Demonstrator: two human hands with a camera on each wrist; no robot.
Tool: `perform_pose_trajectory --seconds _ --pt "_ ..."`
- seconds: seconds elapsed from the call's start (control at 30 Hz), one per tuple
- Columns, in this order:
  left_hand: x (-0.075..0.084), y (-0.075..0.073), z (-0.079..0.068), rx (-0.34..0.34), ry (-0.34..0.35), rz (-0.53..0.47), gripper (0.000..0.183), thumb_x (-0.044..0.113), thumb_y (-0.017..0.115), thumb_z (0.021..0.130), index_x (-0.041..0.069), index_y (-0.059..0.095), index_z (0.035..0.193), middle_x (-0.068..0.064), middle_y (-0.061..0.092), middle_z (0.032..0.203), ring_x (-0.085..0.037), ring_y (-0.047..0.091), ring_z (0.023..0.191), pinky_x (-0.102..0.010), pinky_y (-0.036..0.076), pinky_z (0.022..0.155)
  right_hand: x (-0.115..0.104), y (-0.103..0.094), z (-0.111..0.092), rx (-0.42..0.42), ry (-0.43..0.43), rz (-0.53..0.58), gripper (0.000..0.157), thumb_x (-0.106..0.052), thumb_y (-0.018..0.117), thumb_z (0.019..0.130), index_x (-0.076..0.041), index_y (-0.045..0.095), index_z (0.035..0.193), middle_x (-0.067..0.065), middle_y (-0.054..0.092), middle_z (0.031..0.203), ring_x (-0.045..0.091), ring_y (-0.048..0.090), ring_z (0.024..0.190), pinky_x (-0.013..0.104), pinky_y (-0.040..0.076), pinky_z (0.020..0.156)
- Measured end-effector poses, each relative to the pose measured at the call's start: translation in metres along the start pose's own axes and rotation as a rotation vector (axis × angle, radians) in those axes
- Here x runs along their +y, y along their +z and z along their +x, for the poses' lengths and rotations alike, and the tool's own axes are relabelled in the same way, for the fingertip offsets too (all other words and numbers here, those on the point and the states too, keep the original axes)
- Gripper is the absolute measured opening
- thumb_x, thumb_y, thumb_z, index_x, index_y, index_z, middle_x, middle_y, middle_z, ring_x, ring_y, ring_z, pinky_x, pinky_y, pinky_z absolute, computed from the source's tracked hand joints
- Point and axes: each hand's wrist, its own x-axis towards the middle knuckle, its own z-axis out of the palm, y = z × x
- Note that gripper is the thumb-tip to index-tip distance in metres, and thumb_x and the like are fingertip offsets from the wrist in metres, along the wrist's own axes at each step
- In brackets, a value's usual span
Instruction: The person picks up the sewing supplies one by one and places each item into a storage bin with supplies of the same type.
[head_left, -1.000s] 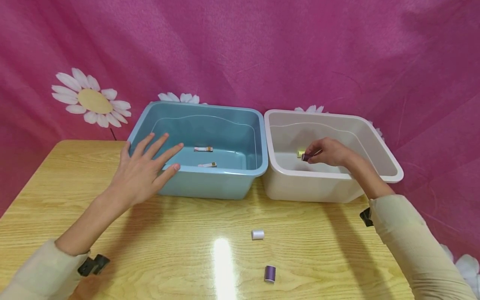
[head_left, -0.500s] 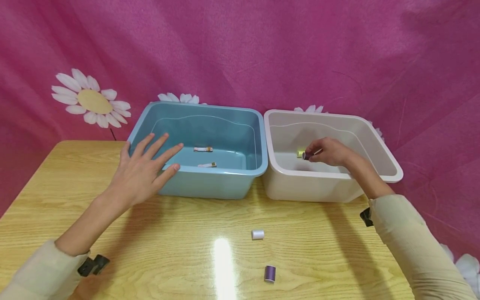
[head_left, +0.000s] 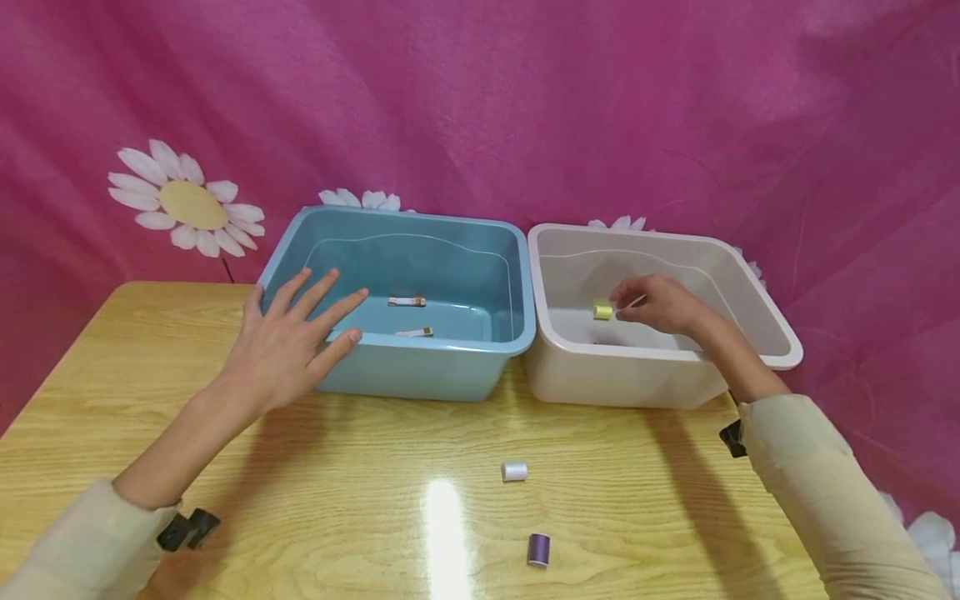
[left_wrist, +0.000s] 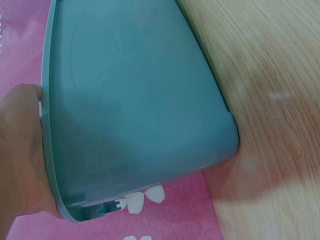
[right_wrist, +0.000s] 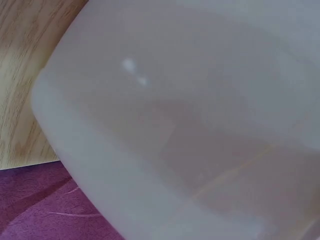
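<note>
Hand (R) [head_left: 663, 306] loosely curved, thumb & fingertips apart, nothing held, nr yellow spool [head_left: 602, 311] in white tub [head_left: 615, 379]; L hand [head_left: 281, 354] spread wide at blue tub [head_left: 412, 371]

I see my cream sleeves [head_left: 825, 492], a yellow spool [head_left: 602, 311], white spool [head_left: 514, 472], purple spool [head_left: 538, 550], blue tub [head_left: 405, 372], beige tub [head_left: 615, 383] and pink daisy-patterned cloth [head_left: 480, 108].

Wood-grain table [head_left: 360, 483] before me, pale yellow. Blue bin [head_left: 420, 371] stands along far edge, right of far left corner; beige bin [head_left: 615, 383] just beside it, toward right edge. White spool [head_left: 514, 472] nearer me; purple spool [head_left: 538, 550] closest to my near edge.
</note>
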Motion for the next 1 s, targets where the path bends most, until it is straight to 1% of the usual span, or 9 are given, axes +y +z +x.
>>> perform_pose_trajectory --seconds 0.13,0.27,0.4,0.53,0.6,0.73,0.9,1.0 --pt "-0.001 0.000 0.001 -0.010 -0.004 -0.001 0.058 0.048 0.048 0.102 0.027 0.038 0.156 -0.014 0.029 0.161 -0.042 0.019 0.145 -0.080 0.015 0.101 -0.004 -0.002 -0.002 0.028 -0.003 -0.006 0.022 -0.003 0.071 0.090 0.008 0.065 0.109 0.019 0.070 0.099 0.035 0.068 0.093 0.035 0.053 0.076" --pt "-0.001 0.000 0.000 -0.015 -0.009 -0.006 0.058 0.048 0.048 0.102 0.027 0.038 0.156 -0.014 0.028 0.161 -0.042 0.019 0.146 -0.080 0.014 0.102 -0.010 -0.004 -0.006 0.062 -0.017 -0.005 0.023 -0.004 0.071 0.091 0.007 0.065 0.110 0.020 0.070 0.100 0.037 0.069 0.094 0.032 0.054 0.076" --pt "-0.001 -0.001 0.000 -0.019 -0.011 -0.006 0.058 0.049 0.048 0.102 0.027 0.039 0.156 -0.014 0.029 0.161 -0.042 0.019 0.146 -0.079 0.014 0.102 -0.018 -0.006 -0.014 0.118 -0.037 0.008 0.023 -0.003 0.070 0.091 0.006 0.066 0.112 0.022 0.069 0.104 0.037 0.068 0.096 0.025 0.052 0.078" --pt "-0.001 -0.001 0.001 -0.021 -0.010 -0.006 0.058 0.049 0.047 0.102 0.028 0.038 0.156 -0.013 0.028 0.161 -0.041 0.019 0.146 -0.079 0.014 0.102 -0.028 -0.008 -0.026 0.187 -0.071 0.015 0.025 -0.005 0.070 0.092 0.003 0.066 0.115 0.021 0.069 0.107 0.035 0.069 0.097 0.016 0.049 0.078" --pt "-0.001 -0.001 0.001 -0.017 -0.006 -0.005 0.058 0.049 0.047 0.103 0.028 0.038 0.156 -0.013 0.029 0.161 -0.041 0.019 0.146 -0.079 0.014 0.102 -0.034 -0.009 -0.033 0.224 -0.093 0.012 0.025 -0.006 0.071 0.092 0.001 0.067 0.115 0.018 0.069 0.107 0.033 0.069 0.095 0.013 0.049 0.077" --pt "-0.001 -0.001 0.002 -0.009 -0.001 -0.001 0.058 0.049 0.047 0.103 0.028 0.038 0.156 -0.013 0.029 0.161 -0.041 0.019 0.146 -0.079 0.015 0.102 -0.046 -0.009 -0.047 0.284 -0.167 0.017 0.023 -0.004 0.072 0.091 0.000 0.069 0.114 0.015 0.070 0.108 0.027 0.069 0.093 0.013 0.050 0.078" --pt "-0.001 -0.001 0.002 -0.016 -0.008 0.003 0.058 0.049 0.048 0.102 0.027 0.039 0.156 -0.014 0.029 0.161 -0.041 0.019 0.146 -0.079 0.015 0.102 -0.065 -0.009 -0.065 0.313 -0.249 0.041 0.024 0.000 0.072 0.089 -0.002 0.070 0.113 0.009 0.070 0.110 0.013 0.067 0.091 0.014 0.051 0.079" --pt "-0.001 -0.001 0.002 -0.020 -0.010 0.003 0.058 0.049 0.048 0.102 0.027 0.039 0.155 -0.014 0.029 0.161 -0.041 0.020 0.145 -0.079 0.015 0.102 -0.079 -0.007 -0.076 0.328 -0.292 0.032 0.027 0.002 0.074 0.087 -0.005 0.071 0.113 0.004 0.071 0.108 0.008 0.068 0.089 0.015 0.052 0.078"
